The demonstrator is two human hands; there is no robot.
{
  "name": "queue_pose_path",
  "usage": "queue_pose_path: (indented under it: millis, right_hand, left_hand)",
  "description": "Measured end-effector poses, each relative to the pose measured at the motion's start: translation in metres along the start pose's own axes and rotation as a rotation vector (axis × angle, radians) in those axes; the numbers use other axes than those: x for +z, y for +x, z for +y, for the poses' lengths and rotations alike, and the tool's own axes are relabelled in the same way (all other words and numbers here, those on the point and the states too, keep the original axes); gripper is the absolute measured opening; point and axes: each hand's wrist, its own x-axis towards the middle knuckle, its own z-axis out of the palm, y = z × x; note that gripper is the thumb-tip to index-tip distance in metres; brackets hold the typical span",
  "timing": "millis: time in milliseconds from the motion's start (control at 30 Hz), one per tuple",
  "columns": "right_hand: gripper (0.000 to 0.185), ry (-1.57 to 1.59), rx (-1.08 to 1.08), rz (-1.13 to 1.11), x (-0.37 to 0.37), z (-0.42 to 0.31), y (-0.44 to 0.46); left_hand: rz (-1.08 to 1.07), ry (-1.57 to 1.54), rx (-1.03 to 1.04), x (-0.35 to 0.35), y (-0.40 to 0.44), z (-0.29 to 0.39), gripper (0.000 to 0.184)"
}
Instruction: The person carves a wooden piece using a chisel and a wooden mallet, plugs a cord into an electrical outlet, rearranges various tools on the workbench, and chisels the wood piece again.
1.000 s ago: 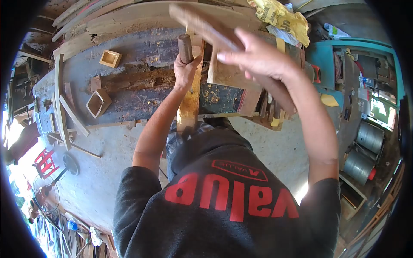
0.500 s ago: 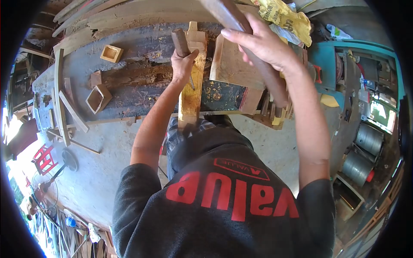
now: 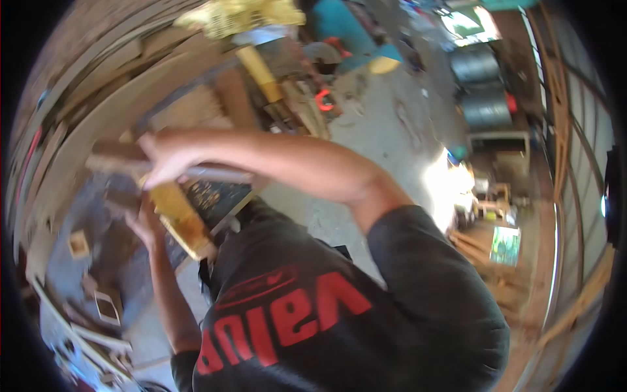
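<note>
My left hand (image 3: 145, 223) is wrapped round the wooden handle (image 3: 123, 201) of a tool, beside a yellowish wooden beam (image 3: 179, 219) on the workbench. The tool's blade cannot be made out. My right hand (image 3: 171, 157) grips a thick brown wooden piece (image 3: 117, 157), whose far end extends left over the bench, close above the handle. Motion blurs both hands, and whether the wooden piece touches the handle is unclear.
Small wooden boxes (image 3: 79, 244) and loose strips (image 3: 85, 330) lie on the bench's left part. Behind are long planks (image 3: 72, 124) and a yellow sack (image 3: 245, 16). Wood pieces (image 3: 304, 108) and a red-handled tool (image 3: 324, 100) are at upper centre. Metal drums (image 3: 475, 65) stand right.
The whole view has swung round, shifting the bench to the left. My right hand has brought the brown wooden piece down and across, close to the handle in my left hand.
</note>
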Motion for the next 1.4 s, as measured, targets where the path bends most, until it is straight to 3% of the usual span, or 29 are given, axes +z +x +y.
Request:
queue_pose_path:
  millis: [33, 233, 267, 300, 367, 400, 500, 567, 633, 667, 700, 733, 767, 833, 1033, 1233, 1300, 1367, 1400]
  right_hand:
    - [0.049, -0.050, -0.140, 0.027, 0.009, 0.002, 0.020]
    - [0.063, 0.251, -0.200, 0.349, -0.010, -0.053, -0.006]
    - [0.063, 0.277, -0.156, 0.261, -0.001, -0.043, -0.002]
    - [0.070, 0.080, -0.131, 0.190, 0.017, -0.028, 0.018]
    - [0.074, -0.021, -0.025, 0.084, 0.025, -0.002, 0.016]
    - [0.074, -0.032, -0.016, 0.092, 0.014, -0.005, 0.012]
    - [0.069, 0.039, -0.013, -0.016, -0.020, -0.021, -0.004]
    - [0.056, 0.187, -0.238, 0.317, -0.026, -0.028, 0.002]
    - [0.061, 0.201, -0.308, 0.369, -0.006, -0.013, 0.013]
    - [0.059, 0.249, -0.303, 0.245, 0.003, -0.001, 0.008]
    - [0.056, 0.155, -0.069, -0.132, -0.007, -0.006, -0.012]
    - [0.055, 0.332, -0.118, -0.162, 0.005, 0.014, -0.014]
    - [0.059, 0.063, 0.079, -0.235, 0.000, 0.014, -0.018]
    - [0.062, -0.047, 0.067, -0.270, 0.007, 0.033, -0.018]
    - [0.060, -0.028, 0.140, -0.164, 0.006, 0.012, -0.016]
    - [0.062, 0.151, -0.275, 0.252, -0.036, -0.049, -0.032]
    - [0.065, 0.190, -0.366, 0.373, -0.024, -0.045, -0.021]
    - [0.071, 0.044, -0.268, 0.328, 0.005, -0.023, -0.007]
    - [0.072, 0.089, 0.022, -0.086, -0.011, -0.033, -0.024]
  left_hand:
    - [0.024, -0.133, -0.032, 0.012, -0.008, 0.019, 0.007]
    - [-0.129, -0.069, -0.009, -0.002, 0.009, -0.012, 0.006]
    - [-0.158, -0.073, -0.017, -0.007, 0.013, -0.023, 0.004]
    - [-0.164, -0.081, -0.009, -0.001, 0.010, -0.017, 0.004]
    - [-0.113, -0.153, 0.043, 0.016, 0.000, -0.001, 0.014]
    - [-0.219, -0.098, 0.010, 0.001, 0.008, -0.020, 0.022]
    - [-0.184, 0.068, -0.039, 0.005, 0.013, -0.021, 0.013]
    - [-0.128, 0.025, -0.035, 0.015, 0.007, -0.005, 0.009]
    - [-0.068, 0.053, -0.119, 0.023, -0.001, 0.018, 0.013]
    - [-0.102, -0.014, -0.066, 0.013, 0.004, 0.004, 0.019]
    - [-0.071, -0.027, -0.090, 0.006, 0.008, -0.009, 0.020]
    - [0.004, -0.069, -0.073, 0.008, 0.004, 0.003, 0.018]
    - [0.031, -0.031, -0.194, 0.008, 0.006, 0.008, 0.014]
    - [0.030, -0.053, -0.095, 0.008, 0.004, 0.018, 0.016]
    - [0.081, -0.267, -0.104, 0.006, 0.005, 0.016, 0.022]
    - [0.066, -0.192, -0.069, 0.018, 0.004, 0.022, 0.022]
    - [0.030, 0.030, -0.076, 0.015, 0.011, 0.011, 0.016]
    - [-0.043, 0.007, 0.021, 0.011, 0.018, -0.009, 0.011]
    - [-0.099, -0.163, 0.073, 0.019, 0.012, 0.003, 0.025]
